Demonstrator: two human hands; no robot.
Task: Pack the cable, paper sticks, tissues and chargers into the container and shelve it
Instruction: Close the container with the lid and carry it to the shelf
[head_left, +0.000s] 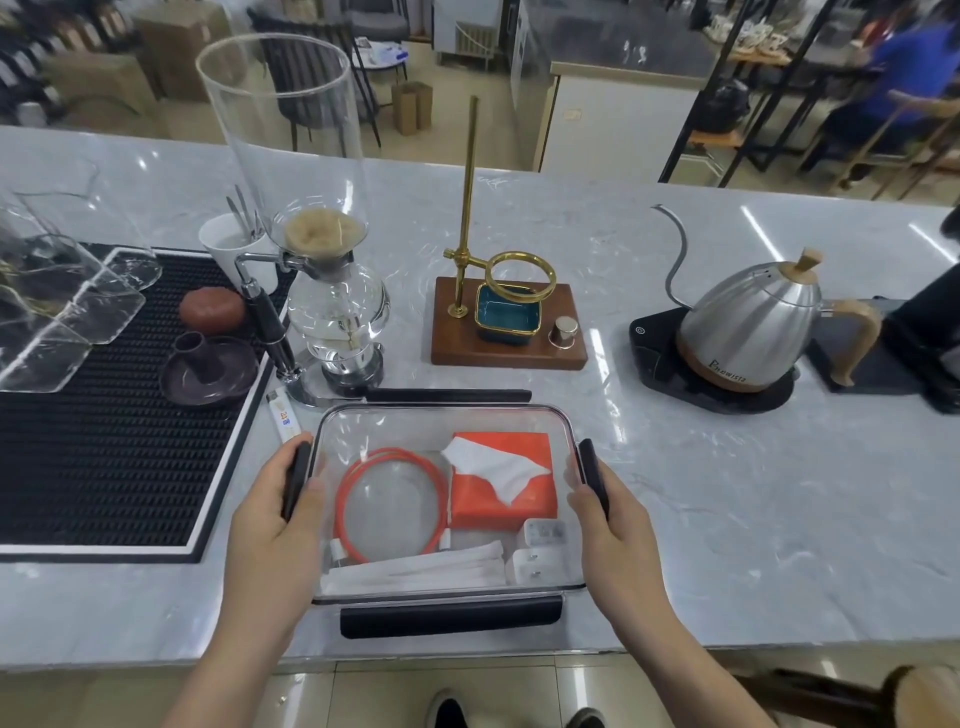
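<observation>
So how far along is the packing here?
Packing looks done: the orange cable, tissues, paper sticks and chargers all lie inside the clear container. In hand: left hand and right hand grip its side clips, lid apparently on. Left: carrying it to a shelf, none visible here.

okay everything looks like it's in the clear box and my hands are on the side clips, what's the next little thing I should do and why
Probably press both side clips shut. The cable, tissues, paper sticks and chargers are inside the container, and your left hand and right hand grip the side clips; the front clip looks unlatched.
</observation>
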